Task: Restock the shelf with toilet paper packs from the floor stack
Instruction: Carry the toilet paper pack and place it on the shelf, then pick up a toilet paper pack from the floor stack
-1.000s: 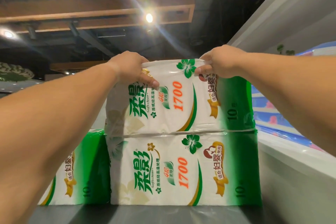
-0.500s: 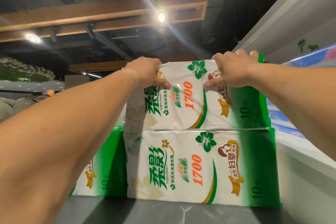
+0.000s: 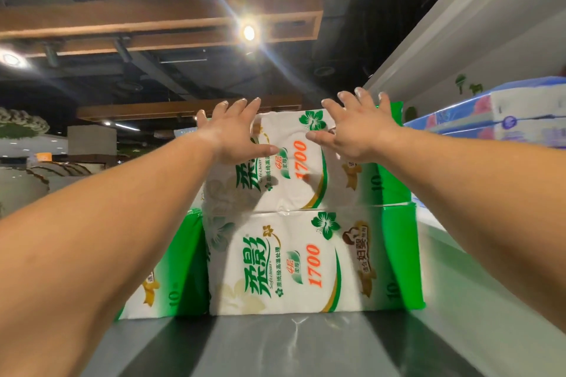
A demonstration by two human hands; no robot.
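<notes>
A white and green toilet paper pack (image 3: 306, 174) lies on top of a second identical pack (image 3: 312, 263) on the grey shelf top (image 3: 275, 346). A third pack (image 3: 165, 278) lies lower at the left, partly behind my left forearm. My left hand (image 3: 232, 131) is spread flat at the upper pack's left front, fingers apart, holding nothing. My right hand (image 3: 358, 128) is spread at the pack's upper right front, fingers reaching over its top edge, not gripping.
Blue and pink tissue packs (image 3: 502, 113) are stacked on the shelf to the right, beyond a white wall panel (image 3: 459, 40). A bright ceiling lamp (image 3: 248, 32) glares above. Store displays (image 3: 36, 171) sit far left.
Both hands have let go of the upper pack's top edge and opened, fingers now spread against its front. The pack rests on the lower pack.
</notes>
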